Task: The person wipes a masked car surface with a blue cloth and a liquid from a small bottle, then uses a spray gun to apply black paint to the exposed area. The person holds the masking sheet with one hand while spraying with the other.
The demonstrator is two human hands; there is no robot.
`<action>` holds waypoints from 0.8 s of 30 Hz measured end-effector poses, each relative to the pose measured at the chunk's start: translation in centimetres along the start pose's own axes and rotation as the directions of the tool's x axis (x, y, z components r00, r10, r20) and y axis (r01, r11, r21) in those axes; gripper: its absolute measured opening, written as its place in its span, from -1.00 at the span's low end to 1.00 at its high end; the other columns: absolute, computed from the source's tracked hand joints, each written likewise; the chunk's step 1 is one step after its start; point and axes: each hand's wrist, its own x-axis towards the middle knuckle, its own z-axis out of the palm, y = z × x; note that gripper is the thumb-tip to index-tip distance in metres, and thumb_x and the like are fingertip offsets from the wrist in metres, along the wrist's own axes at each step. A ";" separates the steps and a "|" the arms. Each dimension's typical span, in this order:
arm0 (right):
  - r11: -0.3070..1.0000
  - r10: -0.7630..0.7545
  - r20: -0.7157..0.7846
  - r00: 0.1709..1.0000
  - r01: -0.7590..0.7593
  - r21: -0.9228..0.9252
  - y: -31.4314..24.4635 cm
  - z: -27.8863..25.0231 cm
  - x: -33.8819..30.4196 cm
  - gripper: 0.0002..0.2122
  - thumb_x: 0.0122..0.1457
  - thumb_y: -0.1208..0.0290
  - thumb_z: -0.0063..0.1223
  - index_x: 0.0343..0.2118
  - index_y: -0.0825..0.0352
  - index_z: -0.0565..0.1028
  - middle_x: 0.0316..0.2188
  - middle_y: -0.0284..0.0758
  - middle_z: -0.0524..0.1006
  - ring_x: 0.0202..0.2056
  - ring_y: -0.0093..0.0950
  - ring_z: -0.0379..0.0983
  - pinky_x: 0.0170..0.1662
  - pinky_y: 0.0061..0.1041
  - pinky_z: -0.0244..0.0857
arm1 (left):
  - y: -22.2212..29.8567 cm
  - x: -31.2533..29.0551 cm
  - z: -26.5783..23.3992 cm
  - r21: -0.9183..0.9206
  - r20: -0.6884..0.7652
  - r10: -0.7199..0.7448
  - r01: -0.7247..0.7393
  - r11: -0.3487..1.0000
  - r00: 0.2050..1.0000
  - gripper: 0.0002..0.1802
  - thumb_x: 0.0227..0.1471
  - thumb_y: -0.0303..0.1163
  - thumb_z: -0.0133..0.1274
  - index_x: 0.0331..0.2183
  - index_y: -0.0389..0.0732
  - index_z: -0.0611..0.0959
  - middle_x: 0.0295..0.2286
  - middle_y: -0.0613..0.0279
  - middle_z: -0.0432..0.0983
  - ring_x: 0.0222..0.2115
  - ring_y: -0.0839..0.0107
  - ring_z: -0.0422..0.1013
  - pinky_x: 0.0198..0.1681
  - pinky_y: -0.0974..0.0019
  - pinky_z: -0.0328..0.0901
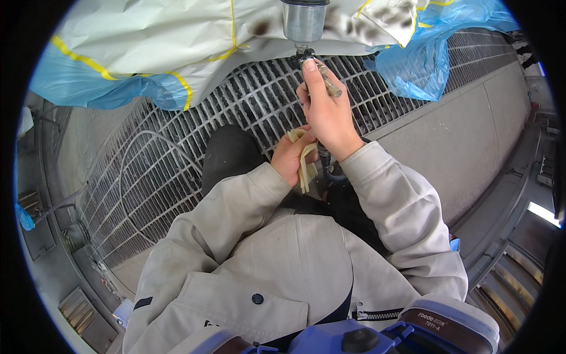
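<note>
My right hand [330, 112] is wrapped round a spray gun [331, 87], thumb up near its top. A metal paint cup [305, 23] stands upright on the gun, in front of the white masking paper. Just below, my left hand [290, 158] is closed round a folded cream-coloured cloth [306, 168], close to the lower end of the gun's handle. A dark hose fitting [323, 154] shows under my right hand; the trigger side of the gun is hidden by my fingers.
White masking paper [159, 35] with yellow tape and dark sprayed patches hangs ahead, edged by blue plastic film [413, 68]. Under me lies a metal floor grating [253, 94], with a hose [124, 177] looping over it at left. A concrete strip [448, 135] runs at right.
</note>
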 end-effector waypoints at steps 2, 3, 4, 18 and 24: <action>1.000 0.004 0.004 1.000 -0.004 0.011 -0.1 -0.1 -0.1 -0.63 0.50 -0.02 -0.05 -0.30 0.20 0.44 -0.57 -0.52 0.38 -0.61 -0.78 0.17 -0.57 -0.69 0.01 | -0.2 0.1 -0.1 -0.007 0.001 -0.005 0.005 1.000 1.000 -0.71 0.31 -0.31 0.23 -0.03 -0.24 0.63 -0.44 0.40 0.53 -0.56 0.61 0.35 -0.48 0.46 0.29; 1.000 0.020 -0.001 1.000 -0.020 0.019 -0.1 -0.2 -0.1 -0.64 0.50 0.00 -0.04 -0.27 0.24 0.47 -0.57 -0.55 0.34 -0.58 -0.78 0.15 -0.54 -0.67 0.01 | -0.3 0.2 -0.2 -0.011 0.014 -0.003 0.003 1.000 1.000 -0.71 0.31 -0.31 0.23 -0.02 -0.24 0.63 -0.44 0.40 0.54 -0.56 0.61 0.35 -0.48 0.46 0.29; 0.999 0.035 -0.006 0.999 -0.035 0.027 -0.2 -0.2 -0.2 -0.64 0.50 0.02 -0.03 -0.23 0.28 0.50 -0.57 -0.59 0.31 -0.55 -0.78 0.13 -0.51 -0.65 0.01 | -0.4 0.2 -0.2 -0.003 0.007 -0.004 0.004 1.000 1.000 -0.70 0.31 -0.31 0.23 -0.01 -0.25 0.62 -0.44 0.39 0.54 -0.56 0.60 0.35 -0.48 0.45 0.29; 0.995 -0.059 -0.193 0.979 0.074 0.068 -1.6 -2.2 0.6 -0.57 0.45 -0.08 0.01 -0.34 0.24 0.47 -0.58 -0.44 0.46 -0.68 -0.72 0.21 -0.62 -0.68 0.03 | 0.5 0.4 2.5 0.133 0.038 -0.012 0.006 0.991 0.999 -0.53 0.29 -0.19 0.27 0.12 -0.23 0.65 -0.26 0.36 0.67 -0.50 0.72 0.35 -0.48 0.53 0.23; 0.996 -0.085 -0.227 0.970 0.088 0.001 -3.3 -3.6 0.7 -0.45 0.47 -0.16 -0.11 -0.46 0.28 0.43 -0.77 -0.48 0.28 -0.76 -0.69 0.09 -0.66 -0.62 -0.06 | 0.9 0.3 3.6 0.202 0.070 -0.063 0.047 0.978 0.996 -0.53 0.31 -0.14 0.25 0.11 -0.20 0.68 -0.20 0.37 0.69 -0.46 0.78 0.33 -0.44 0.60 0.19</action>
